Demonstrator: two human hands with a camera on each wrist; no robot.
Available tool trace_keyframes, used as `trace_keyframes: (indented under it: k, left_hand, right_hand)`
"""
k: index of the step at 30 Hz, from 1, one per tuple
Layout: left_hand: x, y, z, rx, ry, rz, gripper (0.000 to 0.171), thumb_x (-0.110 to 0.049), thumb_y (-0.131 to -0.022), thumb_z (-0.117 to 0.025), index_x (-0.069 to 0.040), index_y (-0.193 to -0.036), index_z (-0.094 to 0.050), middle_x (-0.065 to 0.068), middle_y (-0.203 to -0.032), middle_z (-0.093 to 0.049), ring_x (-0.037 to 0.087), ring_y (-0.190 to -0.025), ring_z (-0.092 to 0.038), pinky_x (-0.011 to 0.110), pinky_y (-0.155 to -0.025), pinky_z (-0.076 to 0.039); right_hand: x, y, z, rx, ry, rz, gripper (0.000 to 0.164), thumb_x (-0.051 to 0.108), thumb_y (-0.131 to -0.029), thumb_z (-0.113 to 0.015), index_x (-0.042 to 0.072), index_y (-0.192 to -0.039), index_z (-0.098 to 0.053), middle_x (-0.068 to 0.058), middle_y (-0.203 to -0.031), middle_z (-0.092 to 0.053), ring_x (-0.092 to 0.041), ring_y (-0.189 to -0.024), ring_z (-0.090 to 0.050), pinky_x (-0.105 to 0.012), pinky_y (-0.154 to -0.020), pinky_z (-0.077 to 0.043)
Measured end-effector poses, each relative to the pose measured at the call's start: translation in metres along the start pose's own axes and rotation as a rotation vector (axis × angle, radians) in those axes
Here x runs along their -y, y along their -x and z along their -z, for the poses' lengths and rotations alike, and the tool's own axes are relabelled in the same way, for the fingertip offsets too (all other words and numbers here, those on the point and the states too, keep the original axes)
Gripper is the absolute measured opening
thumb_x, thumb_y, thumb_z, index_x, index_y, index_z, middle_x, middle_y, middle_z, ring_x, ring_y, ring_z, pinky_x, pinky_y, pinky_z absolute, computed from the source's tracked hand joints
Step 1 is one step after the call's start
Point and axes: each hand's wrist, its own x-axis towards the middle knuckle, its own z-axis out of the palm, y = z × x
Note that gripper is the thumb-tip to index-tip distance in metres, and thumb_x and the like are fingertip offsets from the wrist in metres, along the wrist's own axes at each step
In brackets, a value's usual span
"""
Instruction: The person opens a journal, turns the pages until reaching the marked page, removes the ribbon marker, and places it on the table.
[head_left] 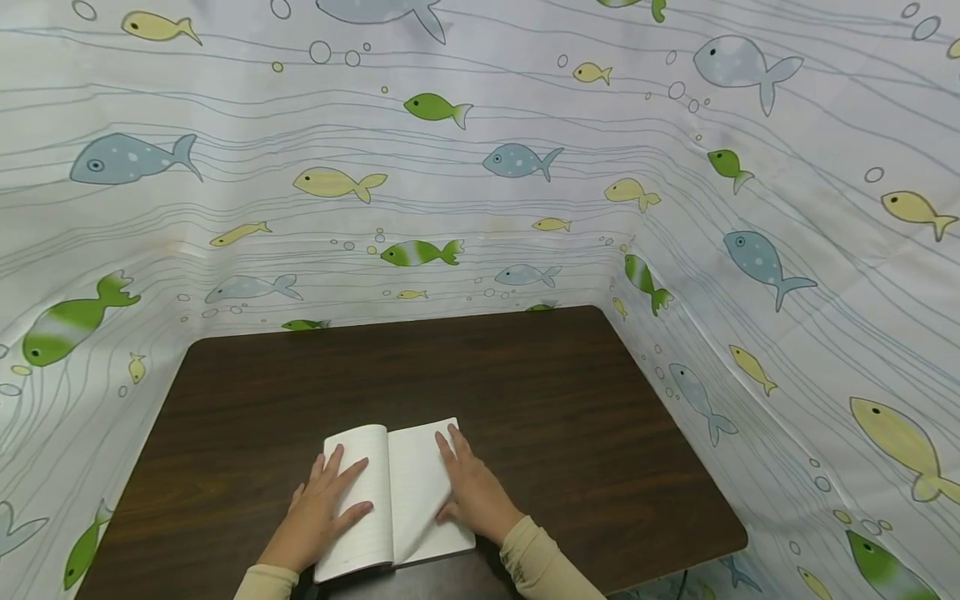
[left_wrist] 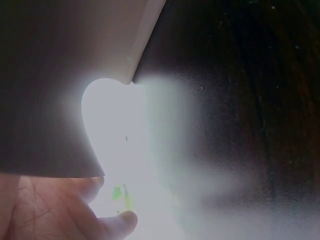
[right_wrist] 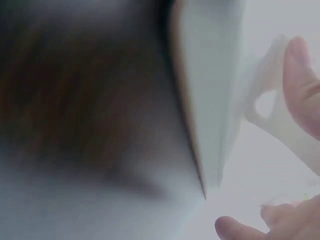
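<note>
An open notebook (head_left: 420, 450) with blank-looking, faintly lined pages lies near the front edge of the table. My left hand (head_left: 318, 508) rests on the left page, fingers spread and thumb pointing toward the spine. On the right page is my right hand (head_left: 480, 500), its long fingers stretched toward the upper outer corner. Near its thumb, the lower corner of a right-hand page (head_left: 423, 521) is raised and curls over. In the right wrist view, the thumb (right_wrist: 300, 85) and fingers stand apart with the bent page near them. Part of the left hand (left_wrist: 55, 210) shows beside the notebook's dark, shaded side.
The dark brown wooden table (head_left: 420, 367) has rounded corners. A white curtain (head_left: 465, 208) printed with fish hangs around its back and sides. A dark surface (head_left: 427, 583) shows below the notebook at the front.
</note>
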Motion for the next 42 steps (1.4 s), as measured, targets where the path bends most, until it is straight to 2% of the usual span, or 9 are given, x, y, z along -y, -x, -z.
trace_keyframes:
  k: [8, 13, 16, 24, 27, 31, 36, 39, 42]
  left_hand:
    - [0.001, -0.001, -0.001, 0.006, -0.007, 0.010, 0.064, -0.055, -0.087, -0.063, -0.021, -0.140, -0.052, 0.021, -0.154, -0.031, 0.054, -0.138, -0.022, 0.077, -0.094, -0.027]
    - [0.002, -0.002, -0.003, 0.020, -0.009, 0.023, 0.059, -0.054, -0.091, -0.058, -0.023, -0.141, -0.051, 0.021, -0.154, -0.031, 0.053, -0.139, -0.021, 0.078, -0.093, -0.026]
    - [0.004, -0.003, -0.003, 0.029, 0.008, 0.035, 0.056, -0.053, -0.093, -0.055, -0.024, -0.141, -0.051, 0.020, -0.155, -0.029, 0.051, -0.140, -0.020, 0.077, -0.094, -0.025]
    - [0.011, 0.001, -0.001, -0.021, 0.004, -0.028, 0.059, -0.028, -0.089, -0.066, -0.004, -0.139, -0.049, 0.025, -0.152, -0.032, 0.052, -0.138, -0.025, 0.074, -0.092, -0.032]
    - [0.016, 0.001, 0.002, -0.067, 0.070, -0.022, 0.065, -0.029, -0.092, -0.064, -0.009, -0.148, -0.038, 0.019, -0.159, -0.019, 0.050, -0.136, -0.030, 0.071, -0.091, -0.037]
    - [0.015, -0.002, 0.008, -0.236, 0.125, -0.004, 0.051, -0.020, -0.099, -0.056, -0.011, -0.146, -0.039, 0.008, -0.162, -0.011, 0.047, -0.129, -0.043, 0.062, -0.090, -0.044]
    - [0.011, -0.006, 0.012, -0.457, 0.098, -0.090, 0.042, -0.009, -0.093, -0.059, -0.006, -0.134, -0.052, 0.011, -0.144, -0.047, 0.037, -0.121, -0.052, 0.025, -0.108, -0.035]
    - [0.010, -0.008, 0.010, -0.435, 0.000, -0.195, 0.046, -0.012, -0.087, -0.065, -0.007, -0.132, -0.055, 0.011, -0.135, -0.054, 0.032, -0.121, -0.050, 0.035, -0.104, -0.037]
    - [0.009, -0.006, 0.005, -0.303, -0.111, -0.247, 0.048, -0.026, -0.086, -0.069, -0.011, -0.130, -0.058, 0.010, -0.137, -0.053, 0.030, -0.126, -0.046, 0.054, -0.090, -0.041]
  right_hand:
    - [0.006, -0.003, 0.009, 0.070, -0.394, -0.046, 0.124, 0.030, -0.076, -0.082, 0.010, -0.154, 0.011, -0.013, -0.162, -0.007, -0.026, -0.136, -0.041, -0.030, -0.099, -0.046]
    - [0.014, -0.010, 0.015, 0.276, -0.860, 0.081, 0.083, 0.026, -0.093, -0.065, 0.014, -0.156, -0.013, -0.003, -0.157, -0.030, -0.020, -0.142, -0.034, -0.034, -0.108, -0.038]
    - [0.023, -0.013, 0.018, 0.411, -0.993, 0.126, 0.069, 0.041, -0.097, -0.053, 0.023, -0.155, -0.019, 0.007, -0.159, -0.023, -0.015, -0.144, -0.026, -0.033, -0.110, -0.036]
    - [0.054, -0.014, 0.011, 0.450, -0.542, 0.334, 0.086, 0.035, -0.082, -0.075, 0.019, -0.153, -0.029, 0.001, -0.162, -0.011, -0.016, -0.148, -0.013, -0.027, -0.114, -0.027]
    - [0.058, -0.015, 0.007, 0.442, -0.424, 0.344, 0.083, 0.044, -0.084, -0.071, 0.021, -0.152, -0.029, 0.003, -0.162, -0.010, -0.018, -0.148, -0.012, -0.025, -0.112, -0.029]
    - [0.061, -0.016, 0.005, 0.427, -0.316, 0.322, 0.076, 0.052, -0.087, -0.062, 0.027, -0.152, -0.031, 0.007, -0.162, -0.011, -0.018, -0.148, -0.014, -0.026, -0.110, -0.033]
    - [0.065, -0.017, 0.003, 0.408, -0.223, 0.321, 0.071, 0.053, -0.088, -0.059, 0.030, -0.151, -0.033, 0.009, -0.161, -0.014, -0.023, -0.147, -0.019, -0.029, -0.109, -0.036]
    - [0.067, -0.017, 0.002, 0.402, -0.171, 0.334, 0.069, 0.053, -0.091, -0.057, 0.032, -0.151, -0.031, 0.009, -0.161, -0.015, -0.025, -0.147, -0.021, -0.029, -0.108, -0.037]
    - [0.065, -0.017, 0.003, 0.405, -0.152, 0.346, 0.067, 0.051, -0.094, -0.053, 0.031, -0.152, -0.028, 0.010, -0.161, -0.015, -0.021, -0.147, -0.022, -0.028, -0.108, -0.037]
